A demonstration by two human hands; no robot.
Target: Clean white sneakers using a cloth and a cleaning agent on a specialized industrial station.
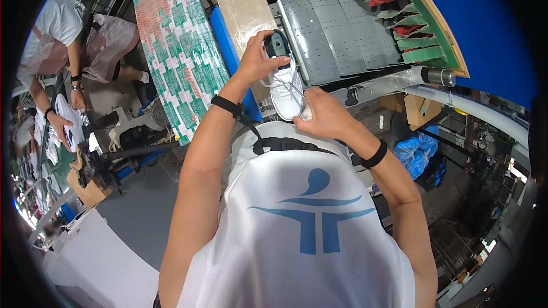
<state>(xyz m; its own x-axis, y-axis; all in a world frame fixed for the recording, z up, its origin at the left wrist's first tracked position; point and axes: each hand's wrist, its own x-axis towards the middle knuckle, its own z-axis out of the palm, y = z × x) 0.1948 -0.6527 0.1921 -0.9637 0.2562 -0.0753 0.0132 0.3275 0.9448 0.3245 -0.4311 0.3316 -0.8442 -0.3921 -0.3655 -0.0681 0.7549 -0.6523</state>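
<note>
A white lace-up sneaker (287,102) with a dark insole rests in front of me, toe pointing toward my body. My left hand (256,60) is closed around its heel end, thumb over the dark opening. White laces (283,84) lie loosely across its upper. Beside the toe, my right hand (328,114) is closed, thumb and fingers pinched near the shoe's right side. Something small and whitish shows between those fingers, but I cannot make out what it is.
Beyond the sneaker lies a tan board (242,8), next to a machine bed of grey perforated plates (337,28) with a green fringed opening (419,40). A green-and-white patterned panel (182,51) stands left. A co-worker (63,40) handles white shoes farther left. Blue plastic bags (415,151) lie right.
</note>
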